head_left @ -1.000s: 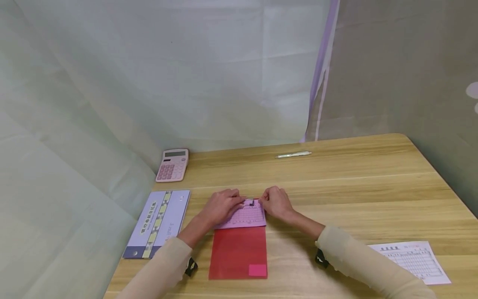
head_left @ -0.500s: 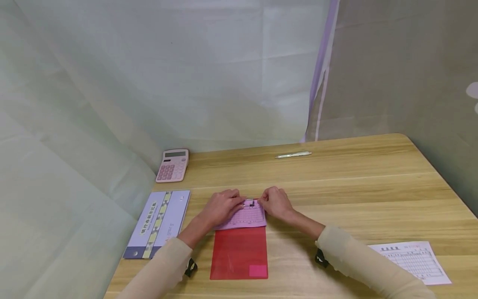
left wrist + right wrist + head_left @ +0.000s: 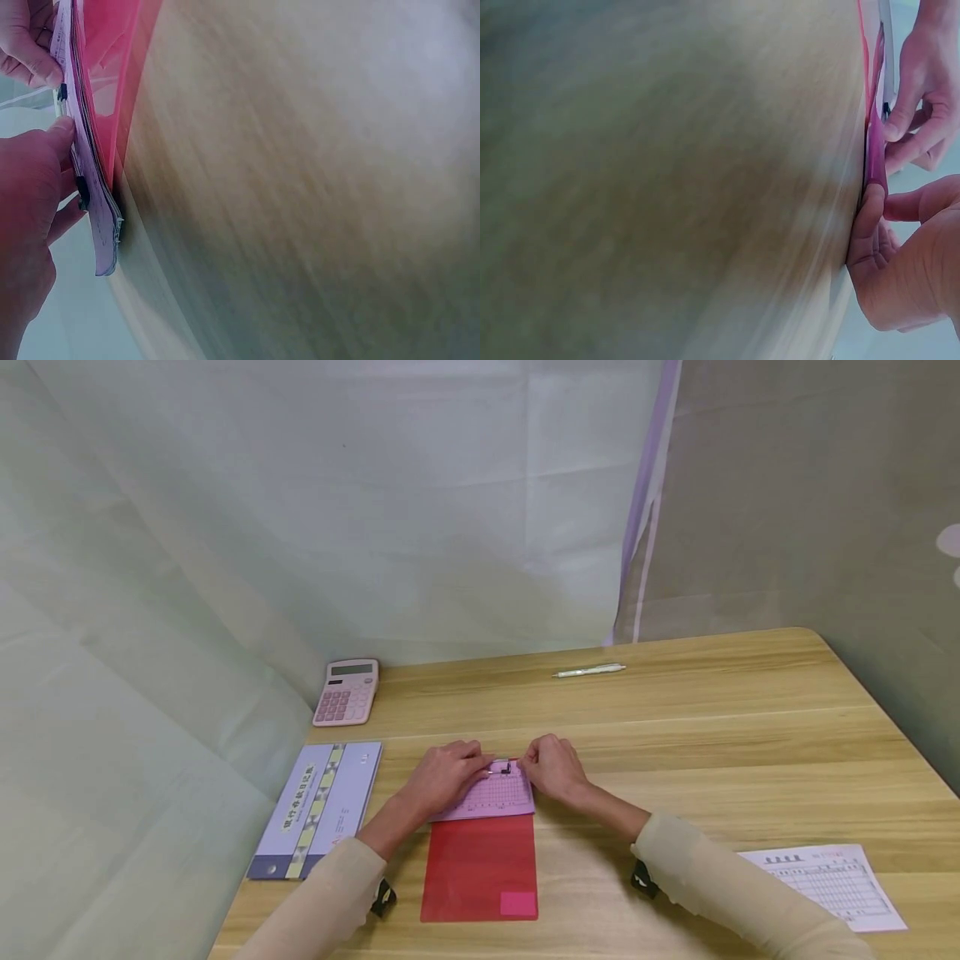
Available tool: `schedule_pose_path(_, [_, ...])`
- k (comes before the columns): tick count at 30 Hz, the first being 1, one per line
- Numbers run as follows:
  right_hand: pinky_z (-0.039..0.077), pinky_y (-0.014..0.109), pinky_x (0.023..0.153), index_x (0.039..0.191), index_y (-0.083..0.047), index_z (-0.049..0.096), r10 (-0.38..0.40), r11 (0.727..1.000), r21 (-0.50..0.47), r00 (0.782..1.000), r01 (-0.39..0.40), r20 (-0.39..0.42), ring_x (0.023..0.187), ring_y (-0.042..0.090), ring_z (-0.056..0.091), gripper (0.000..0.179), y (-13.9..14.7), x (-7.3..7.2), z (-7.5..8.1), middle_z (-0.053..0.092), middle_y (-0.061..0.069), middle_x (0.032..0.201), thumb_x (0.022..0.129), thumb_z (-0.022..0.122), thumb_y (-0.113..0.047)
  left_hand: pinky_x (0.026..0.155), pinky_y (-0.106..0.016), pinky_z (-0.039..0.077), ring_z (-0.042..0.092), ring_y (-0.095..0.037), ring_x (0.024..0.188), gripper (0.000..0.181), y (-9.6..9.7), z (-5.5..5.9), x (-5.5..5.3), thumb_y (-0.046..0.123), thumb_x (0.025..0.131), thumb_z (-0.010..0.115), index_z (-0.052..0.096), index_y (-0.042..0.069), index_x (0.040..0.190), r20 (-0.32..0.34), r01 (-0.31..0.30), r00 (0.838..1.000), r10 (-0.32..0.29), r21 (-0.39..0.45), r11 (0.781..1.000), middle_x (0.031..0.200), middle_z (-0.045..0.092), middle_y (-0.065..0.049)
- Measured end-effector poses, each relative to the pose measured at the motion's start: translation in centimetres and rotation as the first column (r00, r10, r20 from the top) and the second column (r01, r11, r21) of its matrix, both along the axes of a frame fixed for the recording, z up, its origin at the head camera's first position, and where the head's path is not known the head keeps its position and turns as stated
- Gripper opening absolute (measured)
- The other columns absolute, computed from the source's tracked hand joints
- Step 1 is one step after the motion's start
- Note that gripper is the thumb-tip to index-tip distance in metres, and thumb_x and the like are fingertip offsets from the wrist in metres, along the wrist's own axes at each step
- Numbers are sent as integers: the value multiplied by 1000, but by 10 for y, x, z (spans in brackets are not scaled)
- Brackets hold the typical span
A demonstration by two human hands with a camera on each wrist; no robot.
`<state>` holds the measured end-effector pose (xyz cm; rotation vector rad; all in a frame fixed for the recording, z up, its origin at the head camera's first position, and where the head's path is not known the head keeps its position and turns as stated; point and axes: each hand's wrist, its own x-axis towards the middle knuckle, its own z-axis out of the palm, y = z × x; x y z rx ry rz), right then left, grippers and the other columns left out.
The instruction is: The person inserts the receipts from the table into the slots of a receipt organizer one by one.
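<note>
In the head view, a stack of pink printed forms (image 3: 491, 797) lies on the upper part of a red file folder (image 3: 480, 868), under a metal clip (image 3: 500, 767) with black ends. My left hand (image 3: 444, 774) grips the clip and the left part of the stack's top edge. At the stack's upper right corner, my right hand (image 3: 555, 766) pinches the pink paper between thumb and fingers. The left wrist view shows the layered sheets (image 3: 94, 180) from the side, with my left thumb on the clip. In the right wrist view, the paper corner (image 3: 876, 157) bends between my right fingertips.
Left of the folder lies a lavender account book (image 3: 318, 810), with a pink calculator (image 3: 347, 692) behind it. A white pen (image 3: 589, 671) rests near the table's back edge. A printed white form (image 3: 832, 885) lies at the right, partly under the right sleeve (image 3: 735, 885).
</note>
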<state>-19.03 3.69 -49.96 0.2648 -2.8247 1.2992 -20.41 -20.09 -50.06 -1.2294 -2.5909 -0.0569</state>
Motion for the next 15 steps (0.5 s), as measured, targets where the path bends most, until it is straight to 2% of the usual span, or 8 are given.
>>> schedule_pose_path(6, [46, 26, 52, 71, -9, 73, 25, 1000, -14, 999, -25, 37, 56, 11, 56, 21, 2, -1, 2, 64, -4, 64, 90, 79, -6, 70, -28, 55, 62, -11, 84, 24, 0, 1, 0, 26, 104, 73, 81, 17, 124, 34, -27, 999, 27, 13, 1000, 96, 63, 5])
schedule_pose_path(12, [45, 22, 43, 77, -3, 72, 99, 990, -115, 975, -77, 200, 46, 13, 57, 20, 11, -5, 9, 67, 3, 62, 96, 79, -7, 70, -27, 53, 57, -9, 82, 26, 0, 3, 1, 30, 102, 74, 81, 18, 124, 79, -65, 995, 63, 19, 998, 96, 61, 6])
schedule_pose_path(15, [46, 22, 44, 78, -2, 72, 109, 988, -130, 967, -80, 230, 48, 13, 59, 19, 19, -7, 11, 67, 5, 63, 96, 78, -6, 73, -27, 53, 57, -8, 83, 27, 0, 3, 1, 31, 103, 74, 81, 19, 125, 98, -79, 992, 77, 13, 997, 97, 62, 7])
